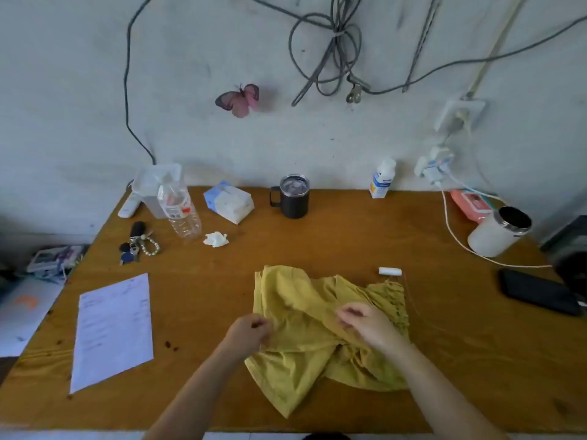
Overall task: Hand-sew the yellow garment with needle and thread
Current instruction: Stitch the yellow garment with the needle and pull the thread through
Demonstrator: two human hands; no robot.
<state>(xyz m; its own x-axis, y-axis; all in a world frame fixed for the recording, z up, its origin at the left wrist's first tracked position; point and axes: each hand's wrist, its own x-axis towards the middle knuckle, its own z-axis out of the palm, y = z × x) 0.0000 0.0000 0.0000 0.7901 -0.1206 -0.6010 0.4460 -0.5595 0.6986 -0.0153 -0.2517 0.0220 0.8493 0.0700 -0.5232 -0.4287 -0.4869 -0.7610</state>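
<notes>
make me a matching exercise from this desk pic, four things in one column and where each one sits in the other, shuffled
Things
1. yellow garment
2. white thread spool
3. black mug
4. sheet of paper

Places
A. near the far edge of the table, about the middle
B. flat on the left part of the table, left of the left hand
C. near middle of the table, left hand at its left edge, right hand on it
D. just past the garment's far right corner

Pairs: 1-C, 2-D, 3-A, 4-B
</notes>
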